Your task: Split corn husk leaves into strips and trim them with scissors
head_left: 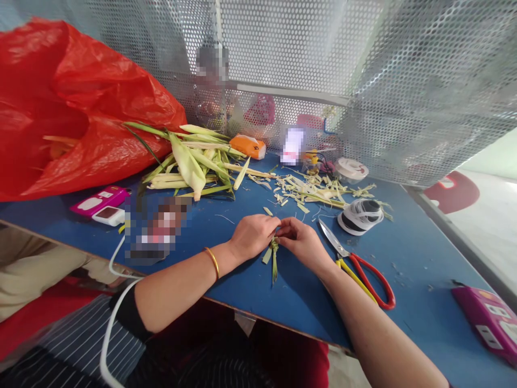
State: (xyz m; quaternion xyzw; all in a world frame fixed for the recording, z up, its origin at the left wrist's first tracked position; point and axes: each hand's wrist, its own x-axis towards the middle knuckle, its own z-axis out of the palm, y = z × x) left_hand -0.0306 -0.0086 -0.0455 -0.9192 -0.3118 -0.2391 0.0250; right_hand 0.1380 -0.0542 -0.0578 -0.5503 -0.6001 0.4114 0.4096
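Observation:
Near the front edge of the blue table (pixel 242 280), both hands meet over a small bundle of knotted green husk strips (pixel 274 257). My left hand (pixel 254 235), with a gold bangle on its wrist, pinches the top of the bundle. From the other side, my right hand (pixel 301 242) grips it between thumb and fingers. The strip ends hang down toward me, and the fingertips hide the upper part. Just right of my right hand lie scissors (pixel 343 251) with red and yellow handles, blades apart. Beyond them sits a spool of white thread (pixel 361 216).
A pile of corn husks (pixel 194 161) lies at back left beside a red plastic bag (pixel 81 108). Cut husk scraps (pixel 311 191) are scattered at the back, near a roll of tape (pixel 351 169) and an orange tissue pack (pixel 247 146). Purple boxes lie at left and right (pixel 487 318).

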